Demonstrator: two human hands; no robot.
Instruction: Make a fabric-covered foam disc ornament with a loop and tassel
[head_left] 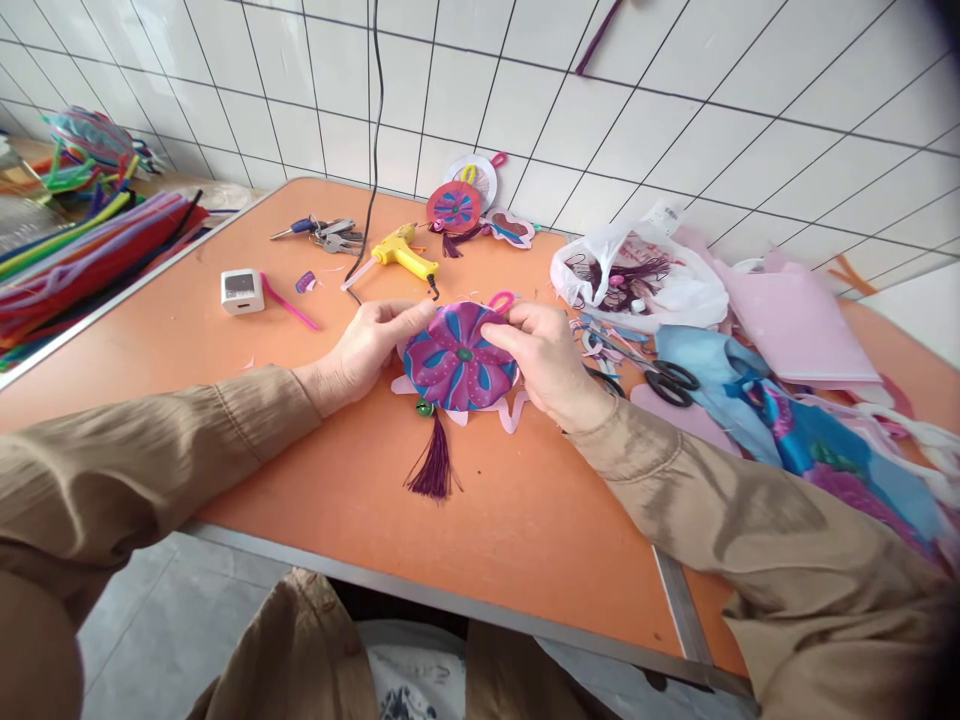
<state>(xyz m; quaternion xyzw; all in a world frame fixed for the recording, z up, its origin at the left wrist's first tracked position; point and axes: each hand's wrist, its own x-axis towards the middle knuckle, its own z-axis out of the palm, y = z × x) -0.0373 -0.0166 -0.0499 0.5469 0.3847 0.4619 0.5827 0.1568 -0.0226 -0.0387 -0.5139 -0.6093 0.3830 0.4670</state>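
A round purple, pink and blue fabric ornament (459,362) lies on the orange table (480,520), over a pale pink cut-out shape. It has a green bead at its centre, a pink loop on top, and a small green bell with a dark purple tassel (433,466) hanging below. My left hand (369,344) pinches its left upper edge with thumb and fingers. My right hand (546,358) grips its right edge, fingers curled over the rim.
A yellow glue gun (403,254) with a black cord, keys (324,232) and a small white timer (241,290) lie beyond. Finished ornaments (454,208) lean against the tiled wall. Scissors (660,380), a plastic bag (637,284), pink sheets and blue fabric crowd the right. Pipe cleaners (82,260) lie left.
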